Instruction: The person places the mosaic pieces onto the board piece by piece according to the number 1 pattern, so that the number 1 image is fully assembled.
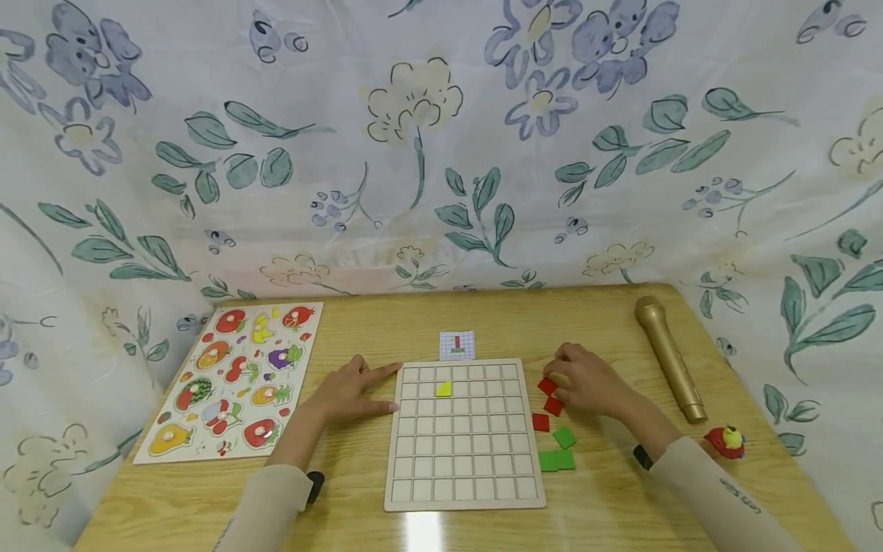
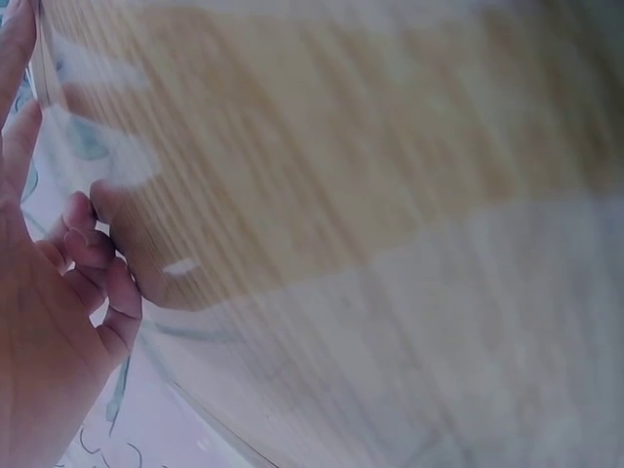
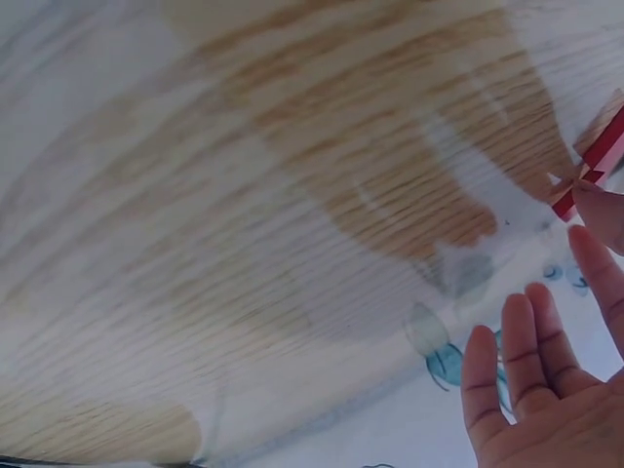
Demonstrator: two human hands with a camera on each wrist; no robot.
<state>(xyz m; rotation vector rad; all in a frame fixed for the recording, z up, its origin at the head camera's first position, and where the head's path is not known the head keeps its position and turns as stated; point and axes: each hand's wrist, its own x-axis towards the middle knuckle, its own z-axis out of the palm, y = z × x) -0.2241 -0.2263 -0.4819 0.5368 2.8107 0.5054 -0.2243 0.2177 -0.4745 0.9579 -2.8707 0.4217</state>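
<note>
A pale square grid board (image 1: pixel 464 445) lies in the middle of the table, with one yellow piece (image 1: pixel 444 389) in an upper cell. At the board's left edge, my left hand (image 1: pixel 346 392) touches it with index finger and thumb stretched out; its other fingers (image 2: pixel 119 302) are bent. My right hand (image 1: pixel 586 381) is low over the red square tiles (image 1: pixel 541 422) right of the board. Its thumb meets a red tile (image 3: pixel 606 146) in the right wrist view, while the other fingers (image 3: pixel 522 341) spread loosely. Green tiles (image 1: pixel 564 438) lie just nearer, by the board's lower right.
A small card (image 1: pixel 447 346) with a grid pattern lies behind the board. To the left is a fruit puzzle board (image 1: pixel 237 337). A gold microphone (image 1: pixel 669 356) and a small red and yellow toy (image 1: pixel 726 441) lie on the right. A floral curtain (image 1: pixel 386 222) hangs behind the table.
</note>
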